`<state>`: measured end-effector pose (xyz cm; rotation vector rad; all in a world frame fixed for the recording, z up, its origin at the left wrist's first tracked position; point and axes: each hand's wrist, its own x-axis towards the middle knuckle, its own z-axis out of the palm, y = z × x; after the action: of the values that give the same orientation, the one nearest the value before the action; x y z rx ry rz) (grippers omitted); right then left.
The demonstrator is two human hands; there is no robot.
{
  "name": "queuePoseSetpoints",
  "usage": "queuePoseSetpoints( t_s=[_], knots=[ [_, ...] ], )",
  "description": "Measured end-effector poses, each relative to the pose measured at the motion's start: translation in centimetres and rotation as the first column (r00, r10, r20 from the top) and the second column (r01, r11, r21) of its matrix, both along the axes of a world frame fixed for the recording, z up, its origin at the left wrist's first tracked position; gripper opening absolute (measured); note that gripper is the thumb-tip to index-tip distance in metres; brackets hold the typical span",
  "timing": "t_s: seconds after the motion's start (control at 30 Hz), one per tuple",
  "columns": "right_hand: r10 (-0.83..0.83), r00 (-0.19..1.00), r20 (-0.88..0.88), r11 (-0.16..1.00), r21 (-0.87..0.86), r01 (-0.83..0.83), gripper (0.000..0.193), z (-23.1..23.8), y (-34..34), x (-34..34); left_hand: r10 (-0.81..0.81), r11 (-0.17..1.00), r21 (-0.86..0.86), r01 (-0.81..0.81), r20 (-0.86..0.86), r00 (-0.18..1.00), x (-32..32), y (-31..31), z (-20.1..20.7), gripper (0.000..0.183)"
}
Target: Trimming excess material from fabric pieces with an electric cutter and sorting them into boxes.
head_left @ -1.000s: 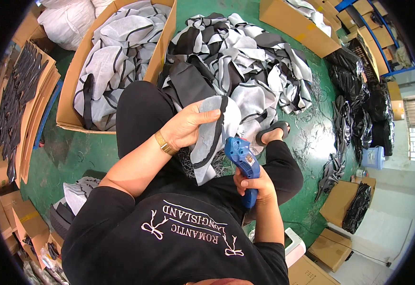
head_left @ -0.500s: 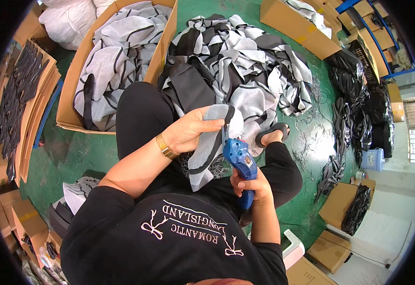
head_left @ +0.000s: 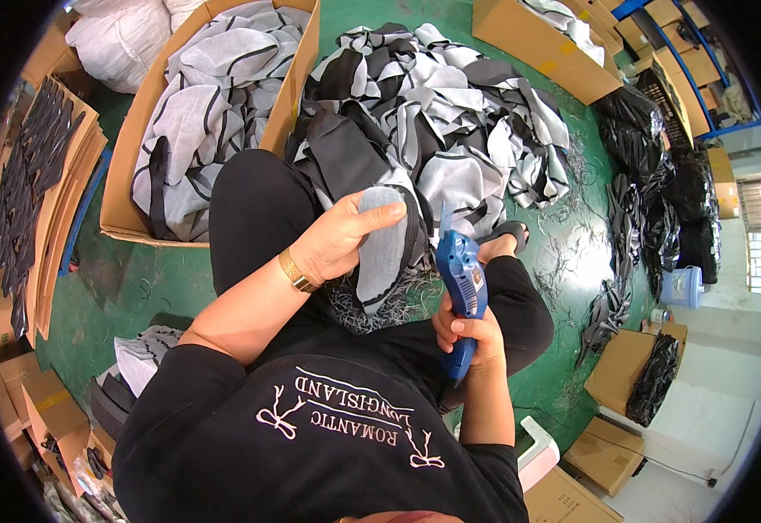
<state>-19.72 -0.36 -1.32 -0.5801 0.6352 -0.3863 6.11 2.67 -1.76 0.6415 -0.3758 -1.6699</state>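
Observation:
In my left hand (head_left: 341, 231) I pinch a grey fabric piece (head_left: 378, 257) with a dark edge, my thumb lying on its upper part. It hangs over my lap, its lower end narrow and rounded. My right hand (head_left: 470, 333) is wrapped round the handle of a blue electric cutter (head_left: 463, 283). The cutter's thin blade (head_left: 446, 218) points away from me and stands apart from the fabric, to its right. A gold watch (head_left: 297, 268) is on my left wrist. Thin dark trimmings (head_left: 380, 314) lie under the fabric piece.
Beyond my legs a heap of grey and black fabric pieces (head_left: 459, 122) covers the green floor (head_left: 546, 270). A large cardboard box (head_left: 297, 87) of similar pieces stands at the left. Black plastic bags (head_left: 694, 192) line the right side. Scattered trimmings (head_left: 572, 235) lie near my foot.
The cutter has moved right, away from the fabric. The grey piece has turned to show a broader grey face, and its light upper flap is out of view.

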Motion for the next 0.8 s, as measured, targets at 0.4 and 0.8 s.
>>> queuePoseSetpoints(
  t_s=[0.4,0.8],
  knots=[
    [0.133,0.979,-0.154,0.99,-0.016,-0.137,0.038,0.1,0.7,-0.5,0.052,0.998,-0.031,-0.05,0.066,0.997,0.2,0.0,0.7,0.026],
    [0.154,0.987,-0.038,0.987,0.052,-0.152,0.039,-0.5,1.2,-0.2,-0.003,0.994,-0.109,0.011,0.073,0.997,-0.1,0.3,0.3,0.033]
  ],
)
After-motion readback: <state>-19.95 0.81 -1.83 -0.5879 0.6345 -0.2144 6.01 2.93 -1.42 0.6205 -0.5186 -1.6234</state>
